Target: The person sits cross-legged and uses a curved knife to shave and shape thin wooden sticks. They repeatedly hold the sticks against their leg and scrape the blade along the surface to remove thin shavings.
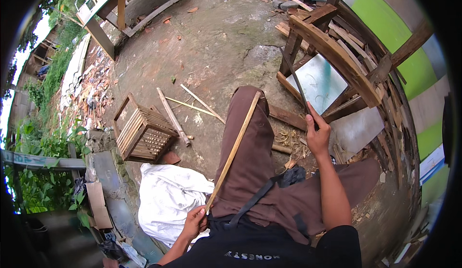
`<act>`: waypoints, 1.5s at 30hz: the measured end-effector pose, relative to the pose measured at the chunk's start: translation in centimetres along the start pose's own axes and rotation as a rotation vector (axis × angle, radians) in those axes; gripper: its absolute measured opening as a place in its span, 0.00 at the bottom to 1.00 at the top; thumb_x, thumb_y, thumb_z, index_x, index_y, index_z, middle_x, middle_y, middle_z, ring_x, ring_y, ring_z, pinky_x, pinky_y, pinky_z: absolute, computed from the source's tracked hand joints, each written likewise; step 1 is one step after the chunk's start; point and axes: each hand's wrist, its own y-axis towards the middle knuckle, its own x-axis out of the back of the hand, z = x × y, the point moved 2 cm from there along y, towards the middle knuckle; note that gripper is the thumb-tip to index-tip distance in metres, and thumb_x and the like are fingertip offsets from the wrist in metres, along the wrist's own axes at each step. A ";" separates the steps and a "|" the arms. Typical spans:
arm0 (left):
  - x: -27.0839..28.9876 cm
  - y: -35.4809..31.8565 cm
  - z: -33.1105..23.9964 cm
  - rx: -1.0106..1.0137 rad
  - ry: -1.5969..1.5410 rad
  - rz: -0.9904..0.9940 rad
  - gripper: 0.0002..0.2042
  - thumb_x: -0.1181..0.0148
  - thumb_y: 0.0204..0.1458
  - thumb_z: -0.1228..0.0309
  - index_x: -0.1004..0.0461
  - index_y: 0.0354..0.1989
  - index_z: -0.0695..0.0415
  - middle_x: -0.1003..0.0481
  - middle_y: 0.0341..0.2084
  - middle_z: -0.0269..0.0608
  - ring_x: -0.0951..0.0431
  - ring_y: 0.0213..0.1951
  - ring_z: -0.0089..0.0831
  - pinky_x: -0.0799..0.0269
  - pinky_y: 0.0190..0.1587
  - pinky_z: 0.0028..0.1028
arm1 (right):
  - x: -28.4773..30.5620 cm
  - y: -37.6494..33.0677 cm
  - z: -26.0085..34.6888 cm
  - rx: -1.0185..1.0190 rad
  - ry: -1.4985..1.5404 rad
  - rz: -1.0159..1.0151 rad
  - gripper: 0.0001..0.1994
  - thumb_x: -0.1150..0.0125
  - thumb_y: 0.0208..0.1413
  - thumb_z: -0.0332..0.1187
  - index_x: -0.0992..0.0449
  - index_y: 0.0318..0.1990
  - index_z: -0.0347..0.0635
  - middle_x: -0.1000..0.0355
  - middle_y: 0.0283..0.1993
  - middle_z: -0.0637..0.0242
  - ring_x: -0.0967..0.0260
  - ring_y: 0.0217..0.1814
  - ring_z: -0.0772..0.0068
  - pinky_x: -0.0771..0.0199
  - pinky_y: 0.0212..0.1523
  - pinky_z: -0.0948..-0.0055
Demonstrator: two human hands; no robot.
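We sit with both arms coming up from the lower edge, bare below short dark sleeves. Our left hand (195,222) is low and close to the body at the left hip, the elbow bent and the forearm angled up to the right; its fingers (199,215) are curled shut in a fist, knuckles turned outward, thumb side uppermost. Our right hand (317,135) is raised well ahead of the left, the forearm running nearly straight up from the elbow with the wrist in line. Its fingers (312,119) are pinched together at the tips, the thumb pressed against the forefinger, the back of the hand facing us.
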 end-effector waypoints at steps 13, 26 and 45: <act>-5.2 4.0 -9.0 -0.134 0.295 0.142 0.16 0.48 0.67 0.65 0.25 0.58 0.60 0.42 0.14 0.23 0.45 0.15 0.14 0.50 0.18 0.20 | 1.6 -0.5 1.8 -0.341 0.642 -0.067 0.10 0.34 0.62 0.34 0.27 0.39 0.37 0.32 0.26 0.72 0.40 0.14 0.86 0.41 0.13 0.82; -6.7 5.8 -15.4 -0.463 0.912 0.222 0.15 0.42 0.64 0.65 0.19 0.49 0.64 0.16 0.44 0.43 0.28 0.36 0.12 0.29 0.37 0.22 | 7.1 -1.0 1.4 -0.270 0.719 -0.444 0.08 0.40 0.65 0.30 0.33 0.37 0.39 0.24 0.36 0.56 0.38 0.14 0.80 0.38 0.14 0.79; -28.7 31.2 -15.3 -1.077 1.276 0.233 0.24 0.30 0.52 0.53 0.23 0.23 0.66 0.28 0.15 0.47 0.29 0.18 0.32 0.35 0.23 0.37 | 20.6 -5.3 -5.1 -0.361 0.834 -0.989 0.09 0.36 0.62 0.29 0.31 0.40 0.36 0.25 0.44 0.57 0.38 0.23 0.79 0.34 0.21 0.77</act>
